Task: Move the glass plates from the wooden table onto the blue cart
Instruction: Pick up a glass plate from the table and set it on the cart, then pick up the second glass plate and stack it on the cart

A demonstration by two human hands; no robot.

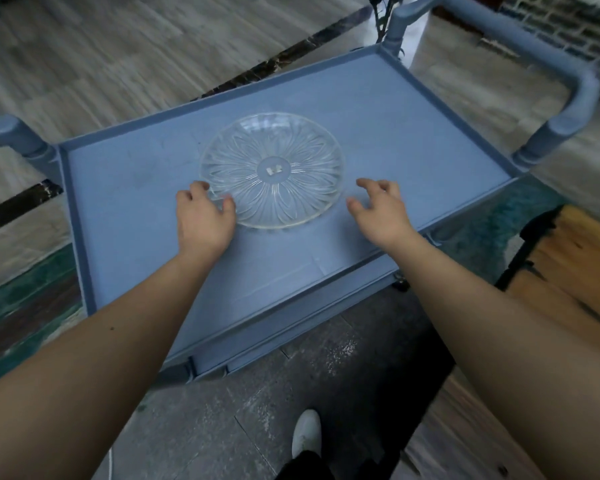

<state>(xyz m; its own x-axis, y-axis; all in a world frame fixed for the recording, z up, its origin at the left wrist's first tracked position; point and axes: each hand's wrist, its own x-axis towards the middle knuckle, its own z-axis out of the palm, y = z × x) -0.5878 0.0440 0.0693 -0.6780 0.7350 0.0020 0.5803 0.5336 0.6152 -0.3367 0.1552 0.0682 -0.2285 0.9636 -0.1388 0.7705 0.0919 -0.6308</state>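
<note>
Looking down through the head camera, I saw one glass plate (272,169) lying flat on the top shelf of the blue cart (125,188), about at the shelf's middle and clear of its raised rim. It was a clear round plate with a petal pattern pressed into it. My left hand (205,216) was at the plate's near-left edge, fingers curled around the rim with the thumb lying on the glass, so it had hold of the plate. My right hand (381,209) hovered just beside the plate's right edge, apart from it, fingers spread and bent with nothing in them. Both forearms reached in from the bottom of the view. At the right edge a corner of the wooden table (575,268) showed, near the cart; I could see no plate on the part in view. Below, on the dark tiled floor, a white shoe (305,434) pointed toward the cart.
</note>
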